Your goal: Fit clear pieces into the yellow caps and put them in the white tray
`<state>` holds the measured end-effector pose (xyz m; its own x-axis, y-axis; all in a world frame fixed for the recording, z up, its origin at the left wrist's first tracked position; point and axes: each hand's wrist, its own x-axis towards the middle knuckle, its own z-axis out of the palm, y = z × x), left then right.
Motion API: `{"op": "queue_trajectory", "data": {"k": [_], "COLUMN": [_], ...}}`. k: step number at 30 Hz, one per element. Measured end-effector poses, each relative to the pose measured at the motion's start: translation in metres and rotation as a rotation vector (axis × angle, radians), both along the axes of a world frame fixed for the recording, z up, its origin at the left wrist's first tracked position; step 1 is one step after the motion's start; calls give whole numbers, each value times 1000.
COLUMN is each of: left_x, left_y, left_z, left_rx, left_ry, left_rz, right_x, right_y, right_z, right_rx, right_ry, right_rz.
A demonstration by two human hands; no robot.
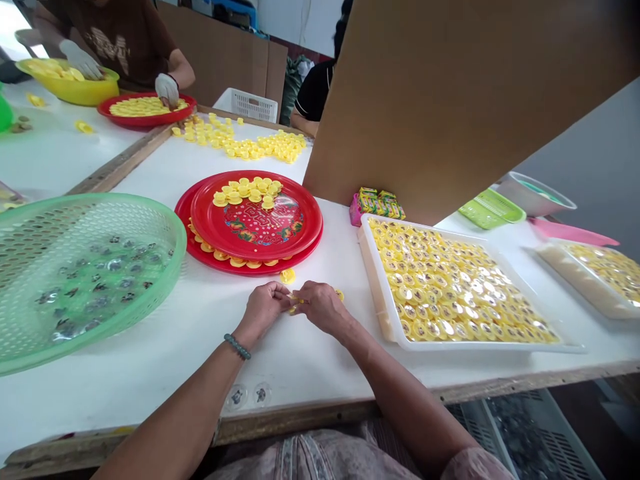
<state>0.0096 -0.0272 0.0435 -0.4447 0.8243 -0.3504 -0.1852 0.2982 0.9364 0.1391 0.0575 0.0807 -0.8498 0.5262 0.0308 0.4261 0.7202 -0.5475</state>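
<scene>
My left hand (266,307) and my right hand (321,307) meet over the white table, fingertips pinched together on a small yellow plastic piece (294,308), largely covered by the fingers. One loose yellow piece (287,276) lies just beyond them, and another (340,294) shows by my right knuckles. Farther off, a red tray (235,240) with several yellow pieces sits on a second red tray (181,212), which also holds such pieces. Two clear discs with dark prints (261,395) rest near the front edge, below my left wrist.
A green basket (170,267) of clear printed discs stands left. On the right, a white tray (373,280) holds rows of yellow pieces with printed discs. Cardboard (415,100) rises behind small packets (380,203). Across the table, a gloved co-worker (125,47) handles yellow pieces.
</scene>
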Motion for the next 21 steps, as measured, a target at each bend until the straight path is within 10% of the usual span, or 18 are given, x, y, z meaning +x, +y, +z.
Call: {"op": "queue_trajectory", "data": {"k": [10, 21], "left_x": [2, -1], "left_y": [1, 0], "left_z": [7, 2], "left_rx": [-3, 11], "left_ry": [-47, -64], "left_rz": [-33, -69], "right_x": [13, 8], "right_y": [-27, -8], "right_z": [-33, -18], "right_rx": [-25, -129], "right_ry": [247, 179], "right_rz": [-247, -171]}}
